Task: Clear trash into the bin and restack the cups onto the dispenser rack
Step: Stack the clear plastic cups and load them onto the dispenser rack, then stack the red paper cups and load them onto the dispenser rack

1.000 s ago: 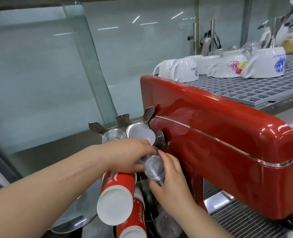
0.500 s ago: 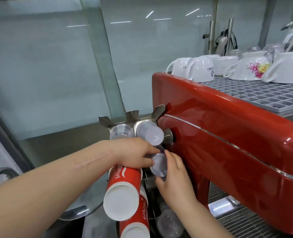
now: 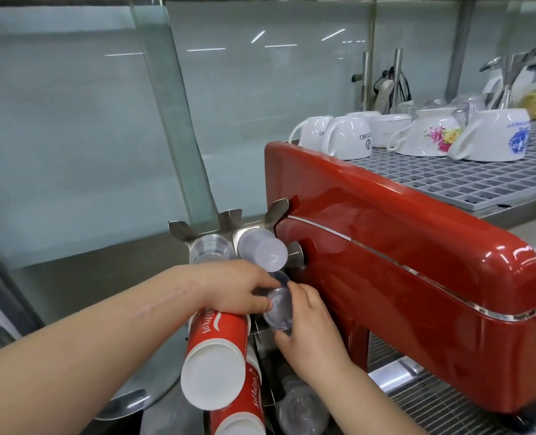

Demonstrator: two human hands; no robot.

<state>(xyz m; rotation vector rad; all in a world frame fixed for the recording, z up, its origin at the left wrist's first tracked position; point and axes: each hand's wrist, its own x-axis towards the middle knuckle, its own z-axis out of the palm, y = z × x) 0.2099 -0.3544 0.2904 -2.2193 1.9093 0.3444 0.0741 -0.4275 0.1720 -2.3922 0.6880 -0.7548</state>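
My left hand (image 3: 238,288) and right hand (image 3: 307,328) both pinch a clear cup (image 3: 280,306) | at the rack (image 3: 229,224) | left of the red machine (image 3: 401,277)

The left hand (image 3: 238,290) reaches in from the near left on a bare forearm, knuckles up, fingers curled. The right hand (image 3: 310,328) rises from the near edge, fingers curled too; fingertips of both hands nearly meet.

A cup dispenser rack (image 3: 229,226) stands left of an espresso machine (image 3: 401,277). Mugs (image 3: 348,138) sit on the machine's top grate (image 3: 448,180). Paper cup stacks (image 3: 216,356) lie near, below the rack.
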